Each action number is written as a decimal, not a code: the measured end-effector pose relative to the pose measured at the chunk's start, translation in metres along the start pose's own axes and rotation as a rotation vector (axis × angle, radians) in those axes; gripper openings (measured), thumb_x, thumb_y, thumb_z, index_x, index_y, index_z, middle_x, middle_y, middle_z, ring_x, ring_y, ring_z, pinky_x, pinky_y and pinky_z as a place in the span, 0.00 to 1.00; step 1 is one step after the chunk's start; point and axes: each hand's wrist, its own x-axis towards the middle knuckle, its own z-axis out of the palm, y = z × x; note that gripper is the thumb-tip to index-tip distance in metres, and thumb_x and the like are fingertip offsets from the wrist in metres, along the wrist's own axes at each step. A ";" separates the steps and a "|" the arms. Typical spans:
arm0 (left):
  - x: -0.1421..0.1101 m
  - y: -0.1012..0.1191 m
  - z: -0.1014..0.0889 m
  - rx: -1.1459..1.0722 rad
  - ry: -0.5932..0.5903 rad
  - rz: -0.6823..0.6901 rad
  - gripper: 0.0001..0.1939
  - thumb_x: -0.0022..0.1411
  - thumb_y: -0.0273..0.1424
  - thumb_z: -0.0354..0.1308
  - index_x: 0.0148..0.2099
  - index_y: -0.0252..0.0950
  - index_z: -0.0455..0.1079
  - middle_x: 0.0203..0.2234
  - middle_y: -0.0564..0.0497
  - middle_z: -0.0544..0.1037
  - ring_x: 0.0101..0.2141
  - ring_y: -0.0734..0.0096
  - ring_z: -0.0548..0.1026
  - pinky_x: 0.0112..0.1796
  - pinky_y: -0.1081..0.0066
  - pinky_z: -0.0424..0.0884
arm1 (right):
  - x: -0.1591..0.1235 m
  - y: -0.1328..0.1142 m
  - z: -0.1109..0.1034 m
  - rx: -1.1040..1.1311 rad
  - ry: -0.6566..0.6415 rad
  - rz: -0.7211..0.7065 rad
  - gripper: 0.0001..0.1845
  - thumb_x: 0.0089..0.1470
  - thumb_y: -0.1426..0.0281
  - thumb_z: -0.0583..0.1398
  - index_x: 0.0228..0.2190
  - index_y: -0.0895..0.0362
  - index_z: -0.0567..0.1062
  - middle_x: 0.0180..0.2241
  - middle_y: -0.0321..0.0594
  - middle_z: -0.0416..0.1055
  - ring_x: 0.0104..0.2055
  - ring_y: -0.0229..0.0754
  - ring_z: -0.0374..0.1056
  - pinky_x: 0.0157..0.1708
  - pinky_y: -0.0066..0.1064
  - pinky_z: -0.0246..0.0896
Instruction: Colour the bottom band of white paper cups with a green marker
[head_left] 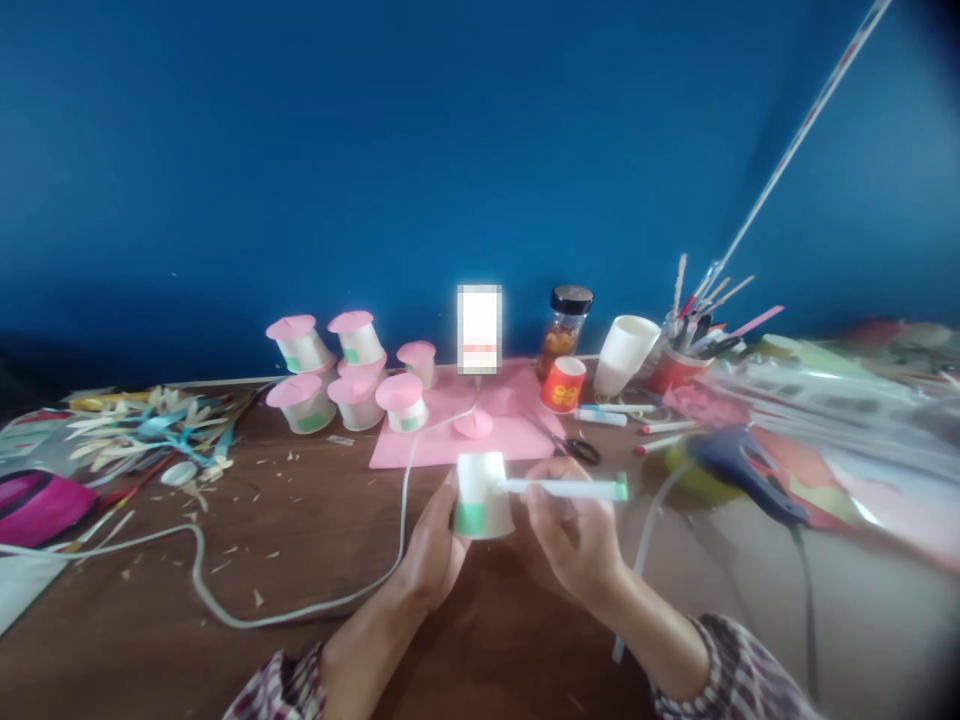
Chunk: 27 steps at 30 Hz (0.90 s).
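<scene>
My left hand (435, 545) is wrapped round an upside-down white paper cup (482, 492) with a green patch low on its side. My right hand (574, 530) pinches a white marker (566, 488) with a green end, held level with its tip against the cup's side. Both hands hover just above the brown table (300, 560), near its middle. Just behind the cup lies a pink paper disc (473, 424) on a pink paper sheet (450, 420).
Several white cups topped with pink discs (352, 375) stand at the back left. A white cable (225, 590) snakes across the table. Scissors (577, 447), a red cup (563, 384), a jar (564, 330), a white cup (622, 352), a pen pot (679, 360) and a glue gun (742, 470) sit right.
</scene>
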 end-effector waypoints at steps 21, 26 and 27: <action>0.002 -0.001 -0.003 0.000 -0.022 -0.026 0.21 0.62 0.38 0.54 0.54 0.33 0.70 0.38 0.47 0.81 0.44 0.59 0.75 0.49 0.64 0.67 | 0.003 -0.001 0.000 0.002 0.007 0.016 0.03 0.58 0.73 0.54 0.32 0.55 0.67 0.23 0.32 0.71 0.21 0.32 0.67 0.20 0.20 0.61; 0.001 -0.001 -0.003 0.034 -0.010 -0.012 0.21 0.62 0.38 0.54 0.53 0.32 0.70 0.38 0.46 0.80 0.44 0.59 0.75 0.49 0.63 0.66 | 0.003 -0.004 0.000 0.010 0.046 0.006 0.03 0.58 0.74 0.55 0.32 0.55 0.67 0.23 0.32 0.71 0.21 0.32 0.67 0.20 0.19 0.61; 0.001 -0.001 -0.003 0.037 -0.014 -0.011 0.21 0.63 0.38 0.54 0.53 0.32 0.70 0.38 0.46 0.80 0.44 0.59 0.75 0.49 0.63 0.66 | 0.003 -0.004 0.000 0.010 0.050 0.003 0.03 0.58 0.74 0.55 0.32 0.55 0.67 0.23 0.31 0.71 0.21 0.32 0.67 0.20 0.19 0.61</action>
